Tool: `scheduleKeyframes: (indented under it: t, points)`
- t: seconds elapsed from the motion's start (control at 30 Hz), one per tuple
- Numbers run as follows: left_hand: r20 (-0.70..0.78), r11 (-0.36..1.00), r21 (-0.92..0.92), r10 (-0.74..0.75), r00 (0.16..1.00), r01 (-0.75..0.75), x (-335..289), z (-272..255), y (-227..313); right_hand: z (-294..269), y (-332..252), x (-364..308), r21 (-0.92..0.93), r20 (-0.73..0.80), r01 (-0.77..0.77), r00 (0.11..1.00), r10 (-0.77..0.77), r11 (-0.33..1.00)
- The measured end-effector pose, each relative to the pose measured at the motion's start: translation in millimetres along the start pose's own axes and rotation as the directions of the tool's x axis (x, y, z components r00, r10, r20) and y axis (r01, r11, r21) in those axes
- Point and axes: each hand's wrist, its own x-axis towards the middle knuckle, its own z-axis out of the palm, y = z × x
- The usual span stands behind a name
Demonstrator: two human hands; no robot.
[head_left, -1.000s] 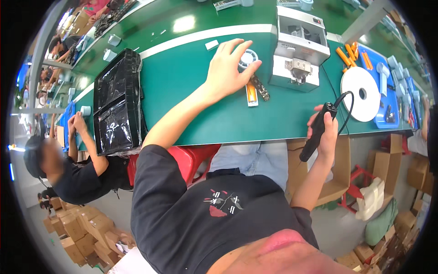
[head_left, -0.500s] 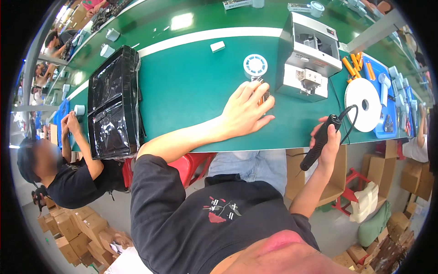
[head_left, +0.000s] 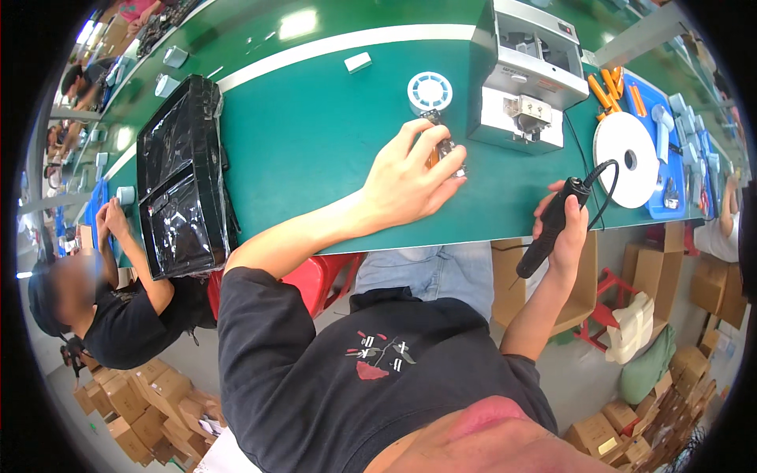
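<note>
My left hand is closed over the handle part of a small handheld fan lying on the green table. The fan's round, light-blue slotted head points away from me. Between my fingers show an orange piece and dark or metallic parts; the rest of the handle is hidden. In my right hand, at the table's front edge, is a black corded electric screwdriver, its thin bit pointing down toward my lap. The fingers are wrapped round its body.
A grey metal machine stands right of the fan. Beyond it are a white reel, orange-handled tools and a blue tray. A black plastic-covered bin sits left; a small white block lies behind. A co-worker sits at left.
The whole view has shifted slightly. My left hand's fingers have moved a little on the fan, showing more of the orange piece. The screwdriver stays in my right hand, almost unmoved.
</note>
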Motion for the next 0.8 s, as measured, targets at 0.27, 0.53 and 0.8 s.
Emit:
scheduleKeyframes:
  t: [0.27,0.53,0.8]
  points:
    - [0.007,0.99,-0.067,0.122,0.993,-0.121,-6,-7,-19,-3,1,3,0.001,0.023,0.004,1.0,-0.004,1.0]
    - [-0.043,0.981,-0.13,0.136,0.99,-0.14,-9,-6,-31,0,1,1,-0.005,0.018,0.011,1.0,-0.011,1.0]
    - [-0.023,0.975,-0.157,0.158,0.987,-0.16,-10,-7,-41,3,-7,0,-0.052,-0.015,0.0,1.0,-0.001,0.999]
